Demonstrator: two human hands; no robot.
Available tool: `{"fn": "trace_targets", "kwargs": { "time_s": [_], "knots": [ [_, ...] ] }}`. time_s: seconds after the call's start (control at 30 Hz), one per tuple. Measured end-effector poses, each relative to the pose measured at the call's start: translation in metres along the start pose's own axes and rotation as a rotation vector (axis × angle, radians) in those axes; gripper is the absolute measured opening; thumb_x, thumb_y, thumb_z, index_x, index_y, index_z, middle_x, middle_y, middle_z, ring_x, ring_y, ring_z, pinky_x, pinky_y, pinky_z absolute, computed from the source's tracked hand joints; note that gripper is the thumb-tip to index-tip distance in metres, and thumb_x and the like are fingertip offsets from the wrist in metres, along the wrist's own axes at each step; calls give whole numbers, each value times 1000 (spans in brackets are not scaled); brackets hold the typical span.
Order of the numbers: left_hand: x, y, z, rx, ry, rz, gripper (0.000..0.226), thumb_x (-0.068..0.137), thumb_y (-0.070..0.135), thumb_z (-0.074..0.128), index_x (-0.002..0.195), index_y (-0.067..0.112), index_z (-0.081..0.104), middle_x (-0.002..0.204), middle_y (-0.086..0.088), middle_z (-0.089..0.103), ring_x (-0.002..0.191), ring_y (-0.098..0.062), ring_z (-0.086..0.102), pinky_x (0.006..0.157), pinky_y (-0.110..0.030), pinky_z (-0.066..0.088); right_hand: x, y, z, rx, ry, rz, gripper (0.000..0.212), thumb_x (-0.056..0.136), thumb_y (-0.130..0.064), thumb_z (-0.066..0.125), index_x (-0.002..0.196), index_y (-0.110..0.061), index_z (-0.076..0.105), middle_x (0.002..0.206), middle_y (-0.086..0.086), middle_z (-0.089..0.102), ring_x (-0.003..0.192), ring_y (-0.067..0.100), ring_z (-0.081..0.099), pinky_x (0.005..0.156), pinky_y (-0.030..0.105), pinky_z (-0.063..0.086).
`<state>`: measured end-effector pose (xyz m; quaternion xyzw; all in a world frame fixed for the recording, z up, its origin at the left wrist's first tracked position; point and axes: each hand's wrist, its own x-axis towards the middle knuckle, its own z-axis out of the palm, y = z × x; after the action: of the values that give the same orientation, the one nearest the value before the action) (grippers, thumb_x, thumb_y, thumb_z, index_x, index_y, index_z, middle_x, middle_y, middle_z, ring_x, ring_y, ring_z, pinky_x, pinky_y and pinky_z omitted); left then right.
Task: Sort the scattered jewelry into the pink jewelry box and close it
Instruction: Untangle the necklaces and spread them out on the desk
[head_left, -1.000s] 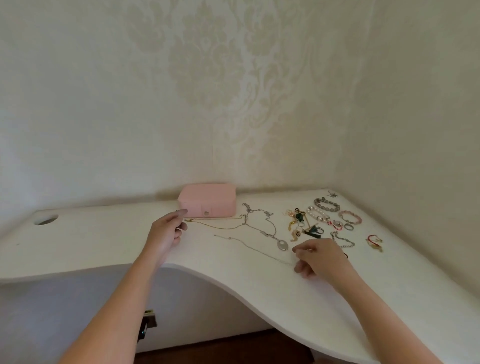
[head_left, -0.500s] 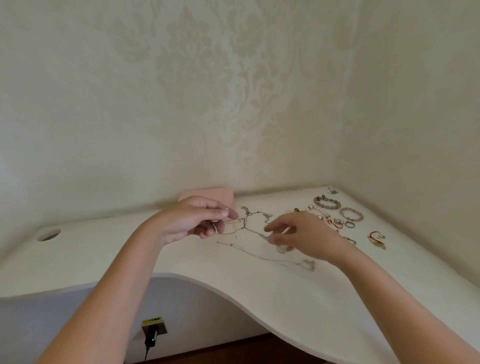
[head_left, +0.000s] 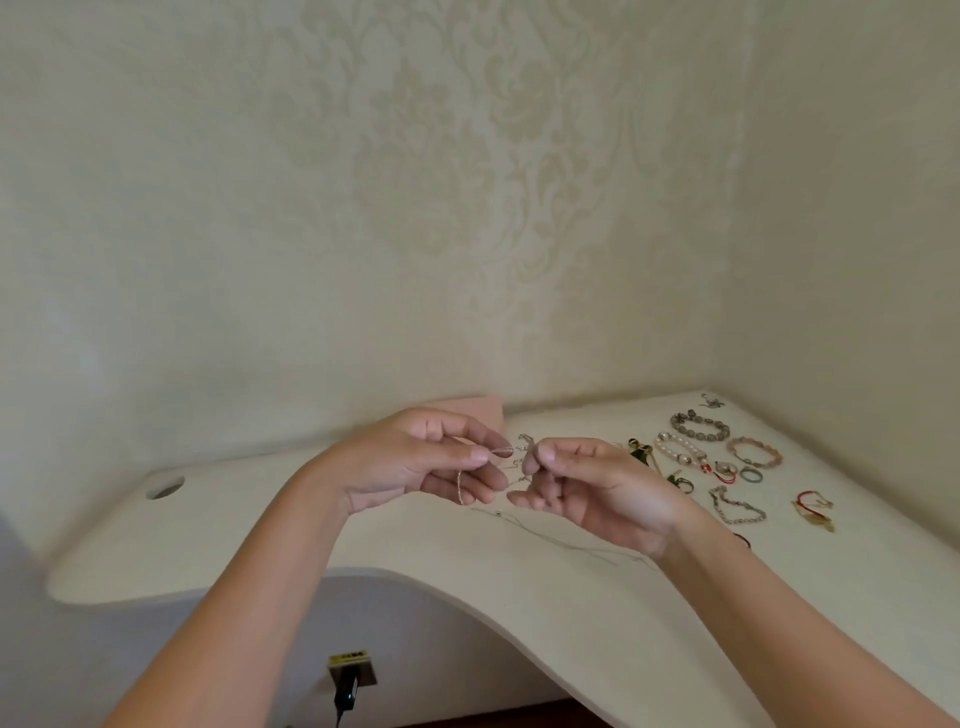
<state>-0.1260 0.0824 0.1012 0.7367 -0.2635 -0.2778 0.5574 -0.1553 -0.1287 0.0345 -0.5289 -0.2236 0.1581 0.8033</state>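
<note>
Pink jewelry box (head_left: 487, 410): only one corner shows, at the back of a white curved desk (head_left: 260, 530) against the wall, at 1 o'clock from the left hand (head_left: 415, 457), which hides the rest. Whether its lid is up or down cannot be told.

Both of the person's bare hands are raised above the desk, close together. The left hand pinches a thin pale chain (head_left: 501, 449) between thumb and forefinger, and a loop of it hangs down past the palm. The right hand (head_left: 587, 488), at 3 o'clock from the left, pinches the same chain with thumb and forefinger, its other fingers loosely curled.

On the desk at 7 o'clock from the right hand lies a fine silver necklace (head_left: 545, 535), partly under the wrist. At 2 to 3 o'clock from that hand the rest of the jewelry is spread out:
- a grey beaded bracelet (head_left: 700, 425)
- a pearl bracelet (head_left: 678, 450)
- a pink beaded bracelet (head_left: 756, 451)
- a small green ring (head_left: 750, 474)
- a silver link bracelet (head_left: 735, 506)
- a red cord piece (head_left: 813, 506), farthest right

A round cable hole (head_left: 165, 488) sits at 9 o'clock from the left hand. A wall socket (head_left: 352, 670) with a black plug is at 6 o'clock, below the desk.
</note>
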Motion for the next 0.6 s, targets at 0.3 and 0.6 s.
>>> {"fn": "trace_targets", "kwargs": {
  "time_s": [0.3, 0.6],
  "knots": [
    [11, -42, 15, -269, 68, -77, 28, 77, 17, 62, 103, 7, 67, 98, -13, 73, 84, -18, 72, 67, -22, 56, -6, 18, -15, 141, 29, 102, 30, 65, -30, 85, 83, -10, 71, 51, -5, 39, 37, 0, 28, 35, 11, 29],
    [13, -47, 13, -152, 238, -30, 30, 75, 11, 67, 104, 4, 67, 92, -13, 74, 77, -15, 71, 65, -20, 55, -7, 13, -22, 171, 248, 289, 11, 75, -11, 68, 83, -7, 63, 55, -3, 42, 36, 1, 29, 31, 9, 27]
  ]
}}
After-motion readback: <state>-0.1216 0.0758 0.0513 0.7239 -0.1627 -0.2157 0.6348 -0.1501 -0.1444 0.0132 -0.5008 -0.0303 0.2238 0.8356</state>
